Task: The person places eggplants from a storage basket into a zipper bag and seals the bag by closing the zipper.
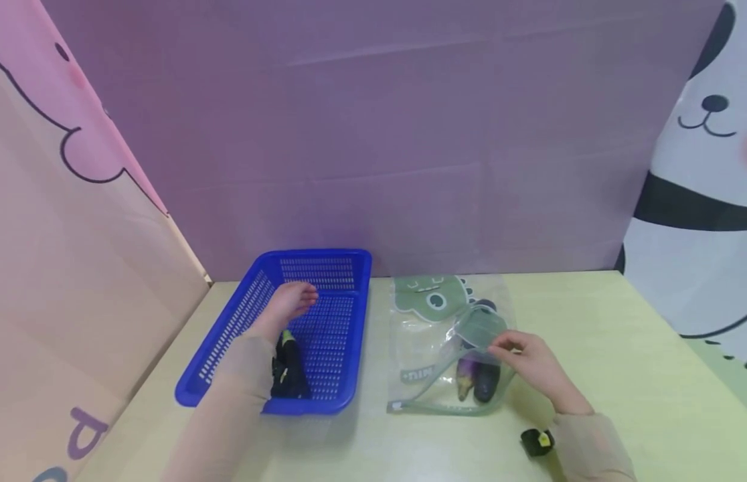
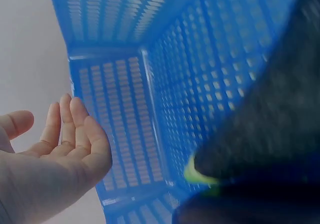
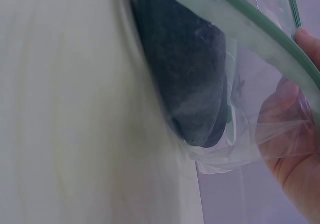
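Observation:
My left hand [image 1: 291,302] is over the blue basket [image 1: 363,321], its fingers loosely bent with nothing between them. Below the wrist, a dark eggplant [image 1: 295,368] with a pale green tip lies in the basket, partly covered by the sleeve; it looms large and blurred in the left wrist view. With thumb and fingertips, my right hand [image 1: 533,361] pinches the edge of a clear zip bag [image 1: 409,348] with a green zip strip and a cartoon print. Inside the bag lie dark purple eggplants [image 1: 486,383], one with a paler purple stem end.
The pale table [image 1: 578,321] carries the basket on the left and the bag to its right. A purple sheet [image 1: 409,134] hangs behind the table. Printed cartoon sheets [image 1: 699,254] flank it on both sides. A small black device [image 1: 536,442] sits by the right wrist.

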`<state>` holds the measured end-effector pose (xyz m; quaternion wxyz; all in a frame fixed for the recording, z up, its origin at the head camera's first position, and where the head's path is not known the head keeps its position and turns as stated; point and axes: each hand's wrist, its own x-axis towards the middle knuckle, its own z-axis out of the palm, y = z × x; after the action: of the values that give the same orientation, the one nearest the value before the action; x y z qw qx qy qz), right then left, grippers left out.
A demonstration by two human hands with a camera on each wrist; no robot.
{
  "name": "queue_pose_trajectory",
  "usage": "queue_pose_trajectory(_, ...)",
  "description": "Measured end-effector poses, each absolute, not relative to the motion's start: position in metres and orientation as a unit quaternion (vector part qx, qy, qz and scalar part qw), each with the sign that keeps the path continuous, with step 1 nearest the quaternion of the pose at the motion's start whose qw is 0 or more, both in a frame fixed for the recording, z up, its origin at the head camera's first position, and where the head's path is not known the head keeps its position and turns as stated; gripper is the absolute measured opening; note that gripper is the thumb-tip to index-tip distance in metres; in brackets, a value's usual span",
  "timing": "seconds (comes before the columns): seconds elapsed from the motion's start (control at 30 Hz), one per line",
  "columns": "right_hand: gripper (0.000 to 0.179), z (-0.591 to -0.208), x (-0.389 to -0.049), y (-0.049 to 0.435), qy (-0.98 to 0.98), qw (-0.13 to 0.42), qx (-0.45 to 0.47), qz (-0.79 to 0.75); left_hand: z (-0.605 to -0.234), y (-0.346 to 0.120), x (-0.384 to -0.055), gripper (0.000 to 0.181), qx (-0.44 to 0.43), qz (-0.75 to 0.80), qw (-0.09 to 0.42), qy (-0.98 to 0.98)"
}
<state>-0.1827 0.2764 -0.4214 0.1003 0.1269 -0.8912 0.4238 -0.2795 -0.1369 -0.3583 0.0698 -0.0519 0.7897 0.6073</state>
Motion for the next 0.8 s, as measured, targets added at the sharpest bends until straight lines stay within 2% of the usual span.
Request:
queue_pose_trajectory(0.27,0.006,-0.420,-0.183,0.276,-0.894,0.102,0.123,0.418,-0.361,-0.153,-0.274,0.039,-0.048,0.475,0.065,0.876)
queue_pose_trajectory(0.43,0.008,-0.420,-0.181,0.274,-0.893,0.097,0.121,0.422,-0.361,-0.161,-0.269,0.036,-0.031,0.340,0.057,0.938)
queue_pose_trajectory(0.6,0.007,-0.419,-0.179,0.273,-0.891,0.104,0.126,0.424,-0.357,-0.154,-0.262,0.053,-0.015,0.262,0.105,0.959)
queue_pose_trajectory(0.8,0.006,-0.420,-0.181,0.274,-0.893,0.103,0.124,0.420,-0.354,-0.145,-0.255,0.056,0.008,0.218,0.134,0.967)
